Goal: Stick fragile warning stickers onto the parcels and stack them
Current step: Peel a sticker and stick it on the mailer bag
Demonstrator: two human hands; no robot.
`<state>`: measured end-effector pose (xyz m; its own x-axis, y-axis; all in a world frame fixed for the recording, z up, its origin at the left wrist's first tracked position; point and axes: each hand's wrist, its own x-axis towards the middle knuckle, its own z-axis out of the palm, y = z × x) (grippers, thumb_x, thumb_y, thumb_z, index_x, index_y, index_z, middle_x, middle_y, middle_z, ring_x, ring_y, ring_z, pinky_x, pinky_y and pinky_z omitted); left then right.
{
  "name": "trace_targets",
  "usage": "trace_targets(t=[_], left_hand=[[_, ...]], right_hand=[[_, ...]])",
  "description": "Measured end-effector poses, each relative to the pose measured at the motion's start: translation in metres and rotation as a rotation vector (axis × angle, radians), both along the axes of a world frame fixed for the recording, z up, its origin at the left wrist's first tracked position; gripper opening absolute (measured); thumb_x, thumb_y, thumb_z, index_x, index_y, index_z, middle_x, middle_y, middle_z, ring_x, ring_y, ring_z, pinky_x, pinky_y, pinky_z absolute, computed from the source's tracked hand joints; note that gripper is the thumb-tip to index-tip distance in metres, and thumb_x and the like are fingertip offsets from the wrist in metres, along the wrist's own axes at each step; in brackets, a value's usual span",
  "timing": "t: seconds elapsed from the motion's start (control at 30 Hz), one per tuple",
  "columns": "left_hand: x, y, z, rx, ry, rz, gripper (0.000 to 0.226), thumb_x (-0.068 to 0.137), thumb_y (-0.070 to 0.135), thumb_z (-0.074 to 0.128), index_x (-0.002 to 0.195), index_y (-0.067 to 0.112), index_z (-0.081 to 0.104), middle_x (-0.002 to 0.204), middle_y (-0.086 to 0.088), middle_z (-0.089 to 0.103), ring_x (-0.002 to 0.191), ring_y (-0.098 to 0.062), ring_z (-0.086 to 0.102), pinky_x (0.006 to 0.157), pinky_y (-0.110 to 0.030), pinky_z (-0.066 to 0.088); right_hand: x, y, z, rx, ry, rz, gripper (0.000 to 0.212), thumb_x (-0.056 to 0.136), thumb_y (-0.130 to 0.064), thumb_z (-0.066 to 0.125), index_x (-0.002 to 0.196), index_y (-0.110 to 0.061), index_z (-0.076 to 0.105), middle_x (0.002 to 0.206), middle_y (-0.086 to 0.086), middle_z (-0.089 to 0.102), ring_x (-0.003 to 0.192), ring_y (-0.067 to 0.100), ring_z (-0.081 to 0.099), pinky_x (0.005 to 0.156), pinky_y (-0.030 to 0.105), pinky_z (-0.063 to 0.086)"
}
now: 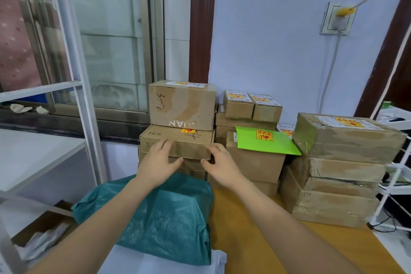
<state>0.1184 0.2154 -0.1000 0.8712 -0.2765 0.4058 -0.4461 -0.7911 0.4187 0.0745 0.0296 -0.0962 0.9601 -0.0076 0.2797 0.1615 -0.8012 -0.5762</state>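
The brown cardboard boxes [181, 107] looked matt, some wrapped in shiny tape. The teal plastic bag [169, 218] was thin and crinkly. The bright green paper envelope [266, 143] looked smooth.

The top box [182, 105] of the left stack is showing handwritten "3-" marks on its front and upside-down white letters reading "NAN" near its lower edge. The flat box [178, 140] under it is carrying a printed "CE" mark, a handling symbol on its left face, a scrawl in pen, and a yellow-and-red sticker [186, 130]. The sticker [264, 135] on the green envelope [266, 143] is bearing red characters too small to read.
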Motion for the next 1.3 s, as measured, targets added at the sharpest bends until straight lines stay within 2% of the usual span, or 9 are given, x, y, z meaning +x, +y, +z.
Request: trace_targets(t=[0.13, 0.33, 0.53, 0.63, 0.73, 0.83, 1.03, 1.23, 1.3], left_hand=[[0.014, -0.016, 0.002, 0.086, -0.052, -0.010, 0.064, 0.090, 0.041, 0.055, 0.146, 0.021, 0.031, 0.154, -0.005, 0.026, 0.141, -0.023, 0.024, 0.112, -0.038, 0.027], [0.036, -0.029, -0.003, 0.233, -0.067, 0.020, 0.069, 0.091, 0.044, 0.051, 0.149, 0.024, 0.020, 0.158, -0.002, 0.017, 0.146, -0.020, 0.011, 0.119, -0.043, 0.005], [0.054, -0.036, -0.008, 0.345, -0.089, 0.033, 0.076, 0.086, 0.049, 0.054, 0.149, 0.025, 0.019, 0.157, -0.001, 0.019, 0.146, -0.019, 0.010, 0.117, -0.046, -0.002], [0.057, -0.037, -0.013, 0.371, -0.163, 0.071, 0.076, 0.085, 0.050, 0.056, 0.147, 0.021, 0.024, 0.153, 0.000, 0.026, 0.143, -0.019, 0.017, 0.118, -0.045, 0.001], [0.059, -0.040, -0.018, 0.416, -0.219, 0.094, 0.081, 0.084, 0.050, 0.059, 0.148, 0.017, 0.023, 0.151, -0.003, 0.029, 0.141, -0.023, 0.020, 0.117, -0.047, 0.004], [0.064, -0.041, -0.023, 0.413, -0.275, 0.106, 0.074, 0.081, 0.043, 0.066, 0.143, 0.014, 0.038, 0.145, -0.009, 0.041, 0.136, -0.027, 0.034, 0.114, -0.051, 0.017], [0.063, -0.036, -0.027, 0.411, -0.372, 0.101, 0.074, 0.043, 0.035, 0.088, 0.110, 0.012, 0.067, 0.107, -0.012, 0.067, 0.099, -0.033, 0.063, 0.086, -0.054, 0.049], [0.055, -0.030, -0.026, 0.414, -0.421, 0.090, 0.067, 0.038, 0.036, 0.089, 0.097, 0.013, 0.068, 0.091, -0.009, 0.067, 0.090, -0.031, 0.064, 0.081, -0.049, 0.052], [0.055, -0.031, -0.025, 0.411, -0.401, 0.096, 0.067, 0.043, 0.037, 0.089, 0.101, 0.012, 0.068, 0.094, -0.009, 0.068, 0.094, -0.031, 0.064, 0.084, -0.049, 0.051]], right_hand=[[0.016, 0.000, 0.001, -0.062, -0.063, -0.030, 0.052, 0.094, -0.028, 0.050, 0.142, -0.010, 0.040, 0.145, 0.002, 0.037, 0.136, 0.020, 0.030, 0.112, 0.035, 0.030], [0.040, 0.002, 0.010, -0.176, -0.120, -0.001, 0.053, 0.094, -0.026, 0.049, 0.143, -0.011, 0.040, 0.145, 0.002, 0.038, 0.137, 0.017, 0.028, 0.111, 0.030, 0.026], [0.071, 0.015, 0.020, -0.209, -0.078, 0.029, 0.053, 0.097, -0.028, 0.044, 0.147, -0.014, 0.033, 0.152, 0.004, 0.032, 0.138, 0.024, 0.029, 0.112, 0.034, 0.026], [0.091, 0.022, 0.026, -0.242, -0.031, 0.069, 0.052, 0.099, -0.029, 0.037, 0.149, -0.018, 0.028, 0.157, 0.002, 0.024, 0.144, 0.024, 0.018, 0.117, 0.037, 0.017], [0.106, 0.028, 0.030, -0.276, 0.065, 0.058, 0.051, 0.101, -0.038, 0.030, 0.150, -0.029, 0.023, 0.160, -0.009, 0.012, 0.145, 0.020, 0.003, 0.118, 0.050, 0.008], [0.111, 0.031, 0.031, -0.315, 0.106, 0.051, 0.051, 0.100, -0.045, 0.026, 0.150, -0.034, 0.021, 0.159, -0.016, 0.006, 0.145, 0.019, -0.002, 0.117, 0.052, 0.007], [0.111, 0.031, 0.030, -0.284, 0.122, 0.039, 0.055, 0.099, -0.052, 0.024, 0.150, -0.033, 0.023, 0.159, -0.019, 0.003, 0.146, 0.018, -0.004, 0.117, 0.051, 0.006], [0.108, 0.030, 0.031, -0.282, 0.134, 0.046, 0.057, 0.098, -0.055, 0.023, 0.150, -0.032, 0.024, 0.159, -0.017, 0.003, 0.146, 0.016, -0.005, 0.117, 0.050, 0.005], [0.107, 0.028, 0.030, -0.274, 0.153, 0.053, 0.058, 0.098, -0.055, 0.023, 0.151, -0.030, 0.022, 0.160, -0.014, 0.004, 0.147, 0.015, -0.003, 0.117, 0.050, 0.006]])
